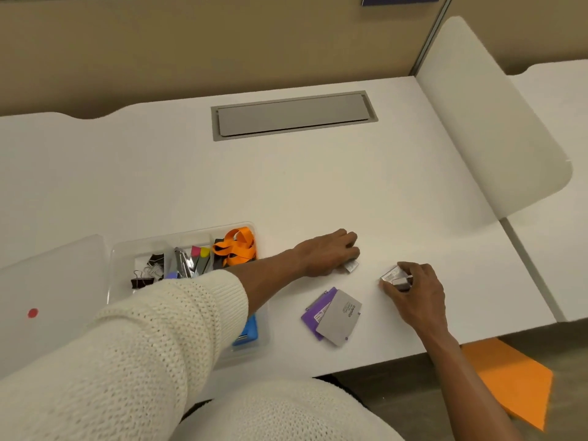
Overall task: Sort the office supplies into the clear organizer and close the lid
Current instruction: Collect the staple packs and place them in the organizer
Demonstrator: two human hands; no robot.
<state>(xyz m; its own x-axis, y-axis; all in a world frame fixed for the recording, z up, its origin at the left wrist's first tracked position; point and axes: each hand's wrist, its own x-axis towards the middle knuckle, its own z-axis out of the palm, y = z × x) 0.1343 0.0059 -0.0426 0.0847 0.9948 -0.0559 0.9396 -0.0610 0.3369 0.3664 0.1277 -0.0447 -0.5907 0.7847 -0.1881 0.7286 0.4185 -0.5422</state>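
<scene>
The clear organizer [122, 249] sits on the white desk at the left, holding black binder clips [144, 276], a stapler and highlighters [194, 261], an orange lanyard [237, 246] and a blue item [249, 332]. Its lid [47, 281] lies flat to the left. My left hand [327, 253] reaches across to the right of the organizer, its fingers curled over a small silver packet [351, 266] on the desk. My right hand [413, 289] grips a small grey box of staples [393, 276]. A grey card on purple sleeves [335, 316] lies between my hands, nearer to me.
A grey cable hatch [292, 114] is set into the desk at the back. A white divider panel [486, 116] stands at the right. An orange sheet [515, 380] lies on the floor below the desk edge. A red dot [32, 312] marks the lid.
</scene>
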